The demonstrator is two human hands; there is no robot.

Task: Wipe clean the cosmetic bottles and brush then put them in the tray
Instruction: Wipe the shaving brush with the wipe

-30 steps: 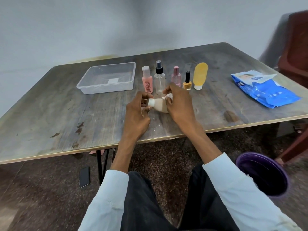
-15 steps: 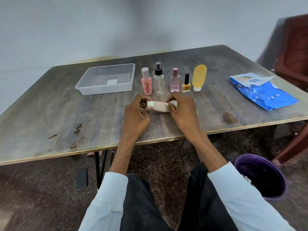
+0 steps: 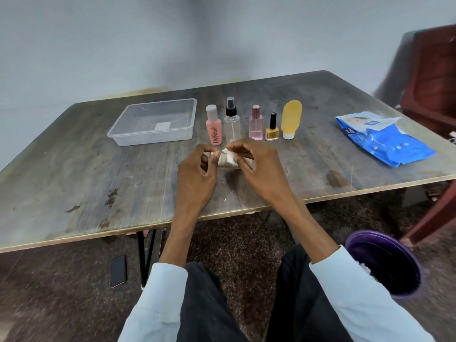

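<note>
My left hand (image 3: 195, 176) holds the capped end of a small beige bottle (image 3: 224, 162) lying sideways over the table. My right hand (image 3: 259, 169) presses a white wipe (image 3: 229, 156) against that bottle; most of the bottle is hidden by my fingers. Behind my hands stand a pink bottle (image 3: 213, 127), a clear spray bottle (image 3: 232, 122), a pink perfume bottle (image 3: 256, 124), a yellow nail polish (image 3: 272, 129) and a yellow tube (image 3: 291, 122). The clear plastic tray (image 3: 153, 122) sits to their left with nothing in it. I see no brush.
A blue wipes pack (image 3: 385, 139) lies at the table's right. A purple bin (image 3: 382, 262) stands on the floor at my right knee, a dark red chair (image 3: 434, 95) beyond it. A phone (image 3: 118, 270) lies on the floor under the table edge.
My right hand has shifted the wipe along the beige bottle toward the capped end, and the bottle has turned flatter. My left hand keeps its hold.
</note>
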